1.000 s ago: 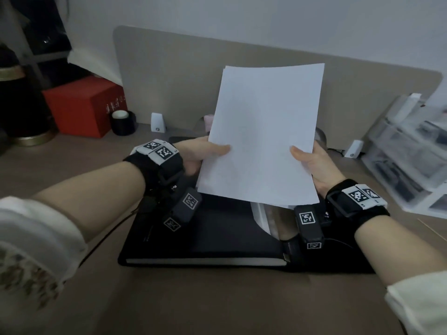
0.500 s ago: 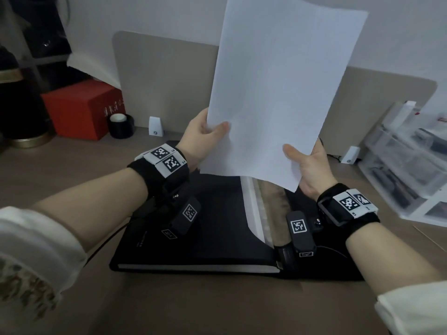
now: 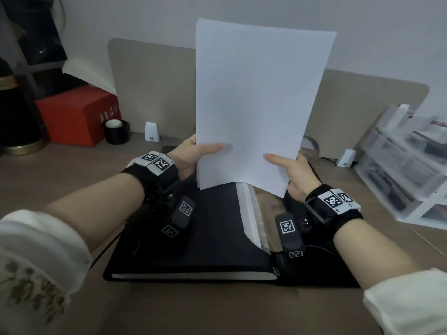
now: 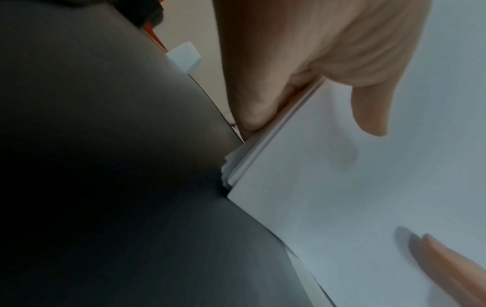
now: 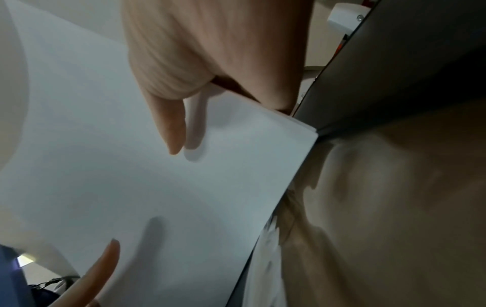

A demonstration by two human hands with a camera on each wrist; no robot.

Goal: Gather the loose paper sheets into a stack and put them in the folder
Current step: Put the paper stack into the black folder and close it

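Note:
A stack of white paper sheets (image 3: pixel 254 105) stands upright on its short edge over the open black folder (image 3: pixel 193 238), which lies flat on the brown desk. My left hand (image 3: pixel 193 153) pinches the stack's lower left edge, thumb in front. My right hand (image 3: pixel 290 170) pinches the lower right edge the same way. In the left wrist view the paper stack (image 4: pixel 368 207) shows several slightly offset sheet corners touching the dark folder (image 4: pixel 131 166). The right wrist view has the paper stack (image 5: pixel 131 166) with its corner against the folder's clear inner pocket (image 5: pixel 368 207).
A beige divider panel (image 3: pixel 150 88) stands behind the folder. At the back left sit a red box (image 3: pixel 77 117) and a black tape roll (image 3: pixel 117 131). Clear plastic drawers (image 3: pixel 406 170) stand at the right. Bare desk (image 3: pixel 217 310) lies in front of the folder.
The stack has swung from tilted to upright and squared, and both hands have lowered it so its bottom edge meets the folder.

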